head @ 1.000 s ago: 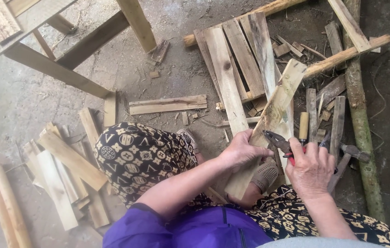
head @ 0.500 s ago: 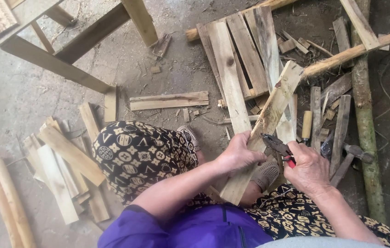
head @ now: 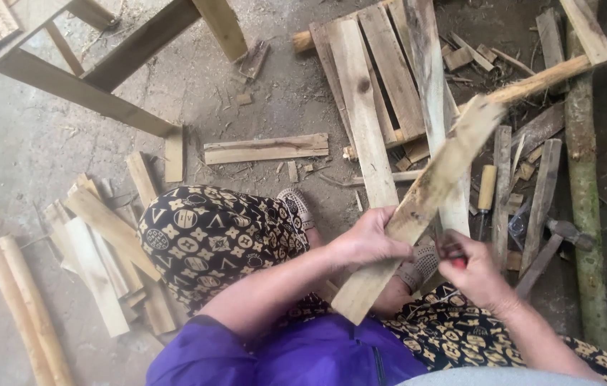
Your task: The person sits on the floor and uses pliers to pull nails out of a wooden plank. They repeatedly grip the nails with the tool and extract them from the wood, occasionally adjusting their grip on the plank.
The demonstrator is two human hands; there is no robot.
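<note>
While the left hand clasps a long, pale, rough wooden slat slanting above the lap, the right hand beside it closes around a red-handled tool, partly hidden.

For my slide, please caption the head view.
Left hand grips a wooden slat; right hand holds a red-handled tool.

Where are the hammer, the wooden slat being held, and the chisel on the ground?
hammer (head: 566, 230), head view, metal head.
wooden slat (head: 432, 189), head view, middle of its face.
chisel (head: 487, 187), head view, pale wooden handle.
</note>
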